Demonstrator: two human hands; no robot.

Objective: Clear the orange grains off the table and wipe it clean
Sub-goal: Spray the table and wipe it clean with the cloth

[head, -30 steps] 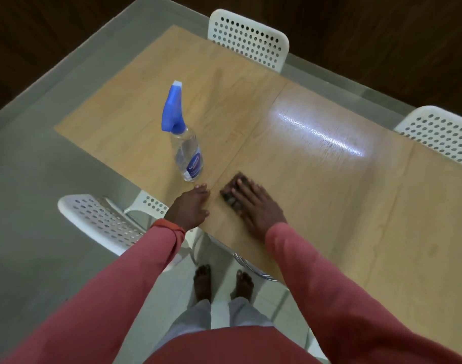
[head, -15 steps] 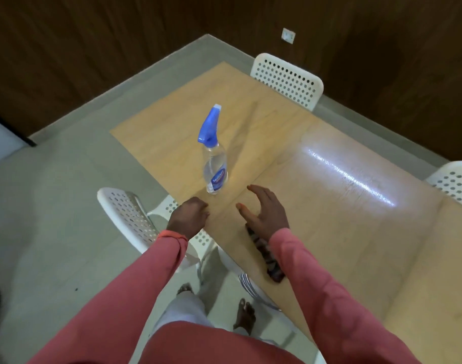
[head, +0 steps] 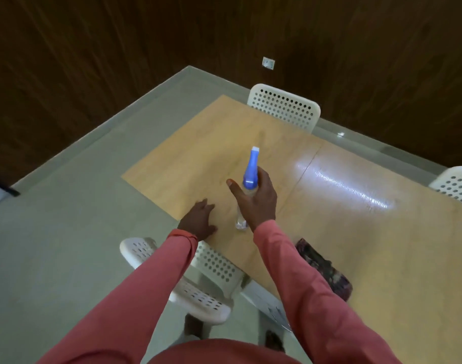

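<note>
1. Surface (head: 382, 245): light wood-look top, smooth and glossy, with a bright glare streak right of centre and a straight seam running across it. No orange grains visible on it from this view.
2. Cloth (head: 327, 269): dark, mottled purple-brown, bunched into a long roll. It lies on the surface near the near edge.
3. Spray bottle (head: 250, 174): clear plastic body, blue trigger head with a white nozzle tip, standing upright on the surface left of the seam.
4. Right hand (head: 256, 198): at the bottle's neck just under the blue head, thumb out to the left, fingers round the far side. Looks like a grip, but the fingers are hidden behind the bottle, so can't confirm they close on it.
5. Cloth is well apart from the right hand; it sits just right of that forearm and touches neither hand.
6. Left hand (head: 199, 219): flat on the surface at the near-left corner, fingers relaxed, holding nothing.
7. Chairs: white plastic with round perforations. One (head: 198, 279) is at the near edge under the left arm, one (head: 285, 107) at the far edge, one (head: 455, 183) at right.
8. Sleeves are a pinkish-red fabric, floor grey-green, wall dark wood panel.
</note>
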